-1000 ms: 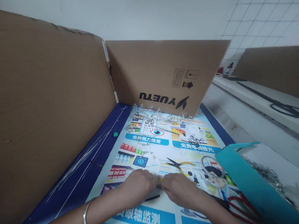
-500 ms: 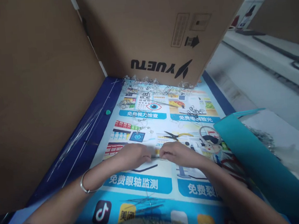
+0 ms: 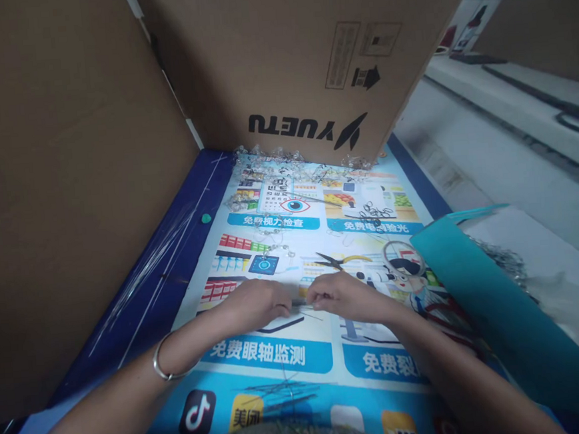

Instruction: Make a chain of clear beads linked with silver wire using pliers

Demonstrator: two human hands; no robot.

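Note:
My left hand [image 3: 266, 304] and my right hand [image 3: 343, 297] face each other just above the printed mat, knuckles up and a small gap between them. The fingers of both are closed in a pinch. Across the gap runs a thin wire [image 3: 301, 303], its ends hidden inside the fingers. A fine strand also shows below my right fingertips. Just beyond my right hand lie pliers [image 3: 337, 263] with yellow handles, jaws apart. Several loose cut wires [image 3: 278, 395] rest on the mat close to my body.
Cardboard panels [image 3: 296, 49] stand at the back and left. Clear beaded pieces [image 3: 270, 162] lie along the back, with dark small rings [image 3: 377, 213] before them. Long wires [image 3: 138, 269] lie on the left. A teal box [image 3: 475, 282] with metallic bits stands at right.
The view has shifted slightly. Both hands keep nearly the same place and pinch, with the wire still between them.

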